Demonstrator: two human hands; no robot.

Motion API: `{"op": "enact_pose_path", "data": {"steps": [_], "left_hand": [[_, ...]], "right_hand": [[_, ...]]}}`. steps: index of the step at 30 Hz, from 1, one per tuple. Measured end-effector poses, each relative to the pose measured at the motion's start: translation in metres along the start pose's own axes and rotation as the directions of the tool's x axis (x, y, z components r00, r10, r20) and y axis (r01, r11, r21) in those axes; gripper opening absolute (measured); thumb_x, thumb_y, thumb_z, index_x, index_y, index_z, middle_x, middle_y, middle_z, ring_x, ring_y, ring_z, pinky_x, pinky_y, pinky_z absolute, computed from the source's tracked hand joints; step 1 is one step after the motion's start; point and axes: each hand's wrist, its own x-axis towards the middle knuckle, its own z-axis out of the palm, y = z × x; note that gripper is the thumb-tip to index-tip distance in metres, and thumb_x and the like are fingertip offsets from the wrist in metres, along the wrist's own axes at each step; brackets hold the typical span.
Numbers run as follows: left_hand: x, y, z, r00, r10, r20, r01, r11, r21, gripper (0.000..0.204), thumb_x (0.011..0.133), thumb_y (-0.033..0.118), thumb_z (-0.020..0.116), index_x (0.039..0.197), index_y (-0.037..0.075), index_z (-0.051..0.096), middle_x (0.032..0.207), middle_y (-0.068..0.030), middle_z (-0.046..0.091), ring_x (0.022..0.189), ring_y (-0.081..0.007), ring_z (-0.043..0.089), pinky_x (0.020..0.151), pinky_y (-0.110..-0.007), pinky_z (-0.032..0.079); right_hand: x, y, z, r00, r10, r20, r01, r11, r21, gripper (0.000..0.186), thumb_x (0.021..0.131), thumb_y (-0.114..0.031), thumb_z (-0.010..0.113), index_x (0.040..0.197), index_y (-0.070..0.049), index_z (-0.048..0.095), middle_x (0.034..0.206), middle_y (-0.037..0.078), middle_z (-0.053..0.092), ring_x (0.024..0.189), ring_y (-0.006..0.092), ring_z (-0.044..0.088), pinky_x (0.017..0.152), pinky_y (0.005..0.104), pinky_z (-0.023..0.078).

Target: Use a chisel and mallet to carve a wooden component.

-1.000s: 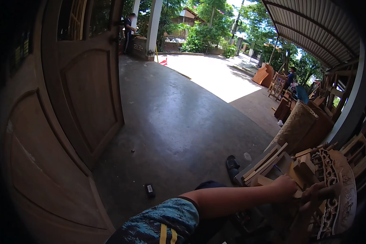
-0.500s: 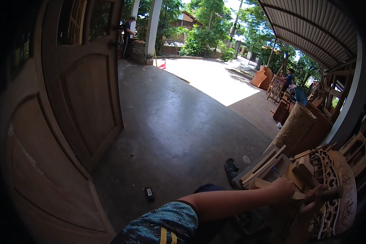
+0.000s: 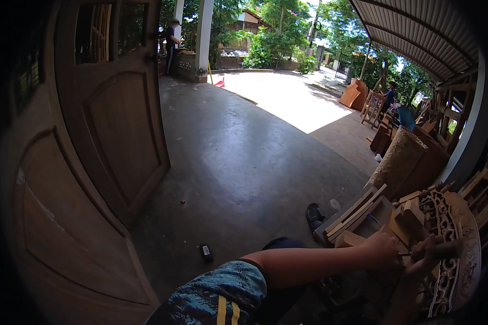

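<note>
My left arm reaches across the bottom to my left hand [image 3: 381,250], closed on something I cannot make out at a cluster of wooden pieces [image 3: 409,219]. Just right of it, my right hand [image 3: 424,250] is wrapped round a dark cylindrical wooden handle [image 3: 448,249]. A thin shaft shows between the hands. A carved openwork wooden panel [image 3: 461,273] lies beside and beneath the right hand. Pale wooden strips [image 3: 358,211] rest in a grey holder just beyond the left hand.
Wooden double doors [image 3: 122,130] stand left. A black sandal [image 3: 315,216] and small black object [image 3: 206,252] lie on the concrete floor [image 3: 238,179]. A rolled woven mat [image 3: 396,157] and stacked furniture [image 3: 439,124] line the right. Two people [image 3: 172,46] [image 3: 388,97] stand farther off.
The view has tilted slightly, shifting the surroundings a little right and up in the picture. Both hands stay in nearly the same grip and place among the wooden pieces.
</note>
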Motion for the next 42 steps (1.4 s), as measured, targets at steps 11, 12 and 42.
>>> {"op": "enact_pose_path", "data": {"steps": [11,12,42], "left_hand": [[-0.003,0.006,-0.007,0.997,-0.074,-0.017,0.073,0.996,-0.048,0.025,0.085,0.021,0.068,0.1,0.001,0.074,0.103,-0.0186,0.071,0.095,-0.0336,0.073,0.08,-0.043,0.058],[-0.003,0.007,-0.007,0.997,-0.081,-0.01,0.081,0.995,-0.058,0.025,0.085,0.02,0.068,0.1,0.001,0.073,0.103,-0.0187,0.071,0.094,-0.0334,0.073,0.08,-0.043,0.058],[-0.004,0.009,-0.023,0.999,0.02,-0.046,-0.014,0.992,0.128,0.054,0.087,0.041,0.078,0.122,0.001,0.07,0.091,-0.0214,0.069,0.085,-0.0399,0.072,0.074,-0.048,0.056]], "right_hand": [[0.021,0.027,-0.088,0.908,-0.231,0.35,0.341,0.893,-0.294,0.041,0.104,-0.002,0.049,0.144,-0.011,0.056,0.121,0.015,0.052,0.082,0.0083,0.047,0.073,0.0225,0.042],[0.021,0.029,-0.089,0.77,-0.452,0.451,0.628,0.664,-0.406,0.041,0.104,-0.003,0.048,0.143,-0.01,0.056,0.12,0.014,0.051,0.082,0.0083,0.047,0.073,0.0225,0.042],[-0.001,-0.028,-0.008,0.964,0.042,0.263,-0.044,0.999,0.001,0.022,0.094,-0.019,0.064,0.076,-0.009,0.057,0.063,-0.001,0.053,0.051,0.0088,0.049,0.048,0.0282,0.043]]}}
